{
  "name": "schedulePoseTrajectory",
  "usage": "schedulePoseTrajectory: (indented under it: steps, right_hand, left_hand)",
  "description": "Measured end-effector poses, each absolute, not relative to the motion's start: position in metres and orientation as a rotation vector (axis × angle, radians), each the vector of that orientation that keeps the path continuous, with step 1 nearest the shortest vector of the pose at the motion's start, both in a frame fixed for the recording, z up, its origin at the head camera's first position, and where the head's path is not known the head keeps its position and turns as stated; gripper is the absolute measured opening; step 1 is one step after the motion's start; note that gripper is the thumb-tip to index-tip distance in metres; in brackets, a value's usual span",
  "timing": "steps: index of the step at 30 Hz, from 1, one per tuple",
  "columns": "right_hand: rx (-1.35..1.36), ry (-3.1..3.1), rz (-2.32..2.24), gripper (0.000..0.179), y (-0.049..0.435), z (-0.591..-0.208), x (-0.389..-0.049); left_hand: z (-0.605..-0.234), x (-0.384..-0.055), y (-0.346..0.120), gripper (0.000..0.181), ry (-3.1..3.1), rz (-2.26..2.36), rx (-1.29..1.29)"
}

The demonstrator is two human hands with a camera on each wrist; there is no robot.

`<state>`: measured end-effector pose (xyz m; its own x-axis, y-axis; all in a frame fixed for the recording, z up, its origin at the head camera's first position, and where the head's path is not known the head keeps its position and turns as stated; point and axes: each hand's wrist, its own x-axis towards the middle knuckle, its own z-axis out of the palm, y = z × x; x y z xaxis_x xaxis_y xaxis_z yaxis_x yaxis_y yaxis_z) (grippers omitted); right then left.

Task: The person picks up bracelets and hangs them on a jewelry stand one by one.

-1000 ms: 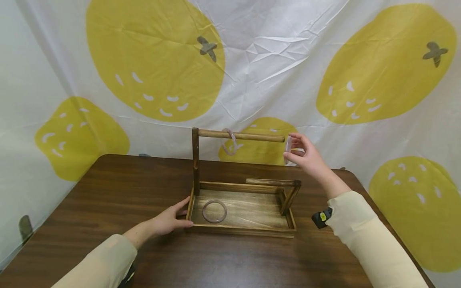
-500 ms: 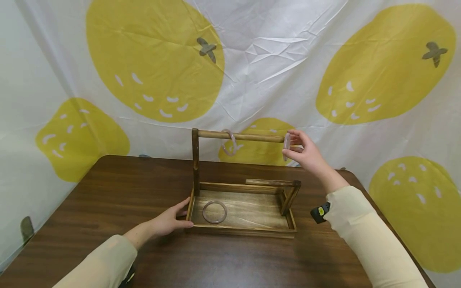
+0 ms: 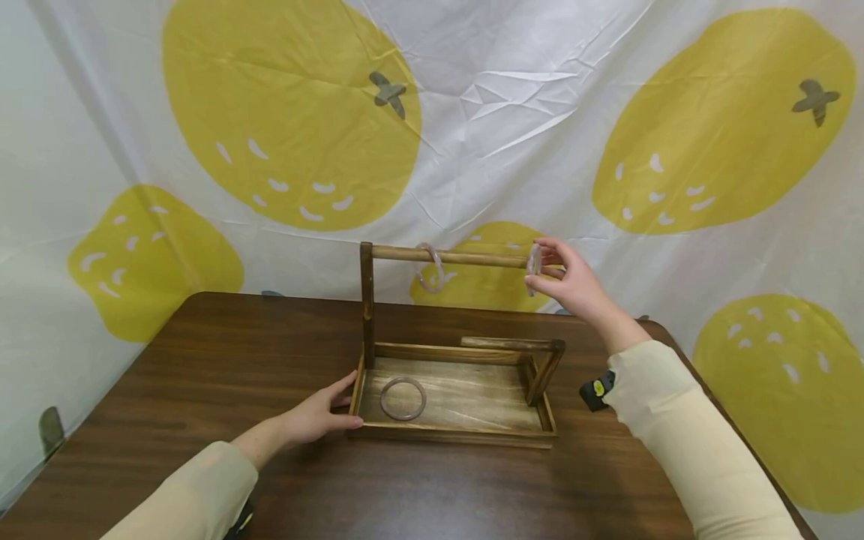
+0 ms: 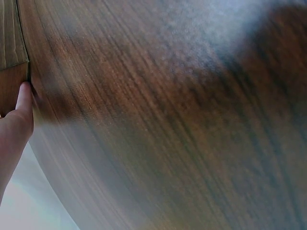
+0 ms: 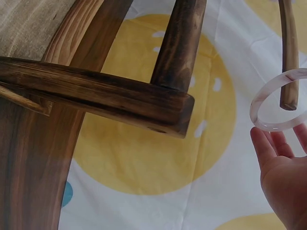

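Note:
My right hand (image 3: 574, 279) pinches a pale pinkish bangle (image 3: 533, 259) between thumb and fingertips, at the free end of the upper wooden rod (image 3: 479, 259). In the right wrist view the rod's tip (image 5: 289, 101) shows inside the opening of this bangle (image 5: 274, 127). A second bangle (image 3: 440, 268) hangs around the same rod, left of its middle. Inside the wooden tray (image 3: 459, 435) that carries the rod, a third bangle (image 3: 403, 418) lies flat. My left hand (image 3: 307, 418) rests against the tray's left end, its straight thumb at the front corner (image 4: 25, 79).
A tall post (image 3: 367, 300) bears the upper rod at the tray's left. At the right, a short post (image 3: 545, 375) bears a lower rod (image 3: 499, 343) pointing left. Everything stands on a dark wooden table (image 3: 439, 495). A white cloth (image 3: 506, 135) with yellow fruit prints hangs behind.
My right hand has moved left and slightly up with the bangle, from just beyond the upper rod's end to over that end. My left hand and the tray have stayed put.

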<state>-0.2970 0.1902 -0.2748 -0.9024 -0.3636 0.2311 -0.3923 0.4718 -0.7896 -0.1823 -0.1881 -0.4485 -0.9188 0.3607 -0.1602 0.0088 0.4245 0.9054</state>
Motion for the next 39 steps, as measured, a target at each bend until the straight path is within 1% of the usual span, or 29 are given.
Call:
schedulePoseTrajectory:
  steps: [14,29,39]
  right_hand:
    - [0.716,-2.648,1.332,0.061,0.180,-0.270,-0.300]
    - [0.772,-2.679,1.249,0.065,0.170,-0.260,-0.300]
    - [0.839,-2.655,1.171,0.062,0.165,-0.258,-0.302]
  left_hand:
    - [-0.447,-0.182,-0.188,0.086,2.332,1.510,0.316]
    - [-0.449,-0.183,-0.189,0.086,2.347,1.491,0.319]
    - [-0.450,-0.183,-0.190,0.087,2.346,1.494,0.333]
